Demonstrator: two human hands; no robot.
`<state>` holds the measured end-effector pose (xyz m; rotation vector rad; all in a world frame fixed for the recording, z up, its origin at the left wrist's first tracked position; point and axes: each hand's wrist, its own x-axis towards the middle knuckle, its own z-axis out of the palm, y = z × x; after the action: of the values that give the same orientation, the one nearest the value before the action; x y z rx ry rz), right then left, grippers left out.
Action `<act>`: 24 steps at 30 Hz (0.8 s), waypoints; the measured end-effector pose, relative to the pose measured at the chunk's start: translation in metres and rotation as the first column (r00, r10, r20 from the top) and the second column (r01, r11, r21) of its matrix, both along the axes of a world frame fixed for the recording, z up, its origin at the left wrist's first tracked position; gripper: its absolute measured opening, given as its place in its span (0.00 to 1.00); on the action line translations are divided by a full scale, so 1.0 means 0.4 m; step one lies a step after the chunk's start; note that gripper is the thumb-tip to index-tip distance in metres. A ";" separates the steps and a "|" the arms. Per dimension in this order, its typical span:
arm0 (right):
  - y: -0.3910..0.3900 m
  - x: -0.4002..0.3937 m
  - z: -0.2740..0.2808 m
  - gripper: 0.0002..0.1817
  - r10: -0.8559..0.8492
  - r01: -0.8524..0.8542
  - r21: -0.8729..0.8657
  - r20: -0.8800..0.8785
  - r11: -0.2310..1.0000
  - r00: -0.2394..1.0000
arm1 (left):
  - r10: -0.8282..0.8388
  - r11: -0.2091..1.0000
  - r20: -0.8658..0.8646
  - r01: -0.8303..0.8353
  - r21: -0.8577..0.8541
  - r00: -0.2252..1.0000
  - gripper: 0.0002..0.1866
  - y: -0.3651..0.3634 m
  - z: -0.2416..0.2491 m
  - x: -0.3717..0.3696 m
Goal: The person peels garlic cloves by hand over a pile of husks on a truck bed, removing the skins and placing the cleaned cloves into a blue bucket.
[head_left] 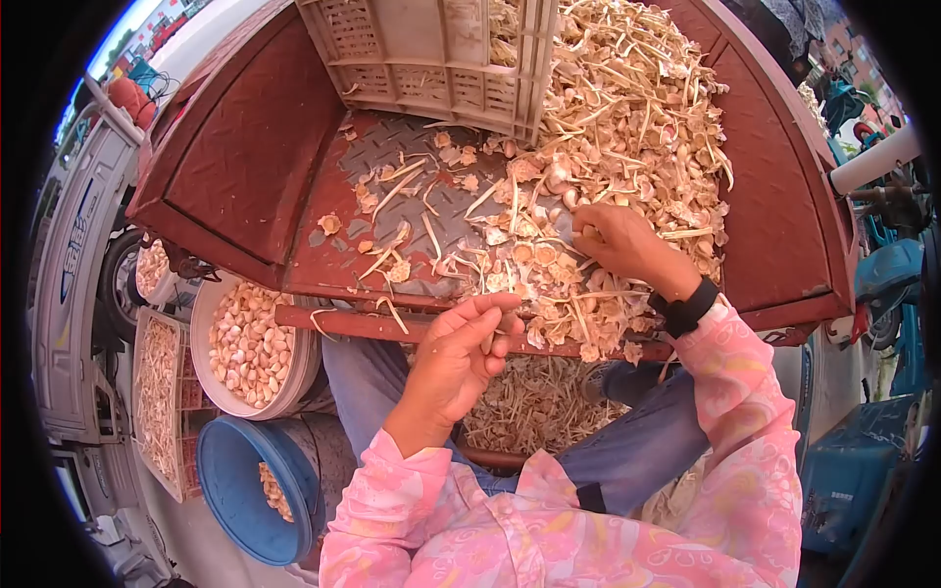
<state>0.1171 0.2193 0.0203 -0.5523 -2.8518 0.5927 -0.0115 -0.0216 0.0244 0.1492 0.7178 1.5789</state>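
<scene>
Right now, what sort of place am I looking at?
Probably an outdoor garlic-peeling spot: husks heaped in a red cargo bed, a bucket of cloves, and a vehicle alongside.

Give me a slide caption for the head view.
Right hand at the garlic scraps on a red cargo bed, left hand near its edge, a white bucket of cloves alongside.

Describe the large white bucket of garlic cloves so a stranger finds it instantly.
Start at the red metal cargo bed and look just below its near left corner. There, above the blue bucket in the view and right of the slatted crate, sits a large white bucket. Its broad mass of pale garlic cloves sets it apart from the blue bucket, which shows only a small patch.
</scene>
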 end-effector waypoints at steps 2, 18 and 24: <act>-0.029 0.022 0.020 0.09 -0.025 0.008 -0.398 -0.038 0.917 0.999 | -0.021 1.000 -0.082 0.023 0.019 0.996 0.16 0.028 -0.023 0.009; -0.069 0.012 -0.003 0.07 0.056 -0.057 0.077 0.010 0.995 0.998 | 0.004 0.998 0.125 0.004 -0.060 0.992 0.18 0.077 -0.069 0.024; -0.087 0.019 0.038 0.09 -0.107 0.099 -0.218 -0.027 0.971 0.994 | -0.009 1.000 0.133 0.010 -0.011 0.991 0.27 0.086 -0.065 0.020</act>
<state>0.1249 0.1844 0.0356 -0.7097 -2.7199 0.8911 -0.0036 0.0130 -0.0016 0.0383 0.6204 1.5596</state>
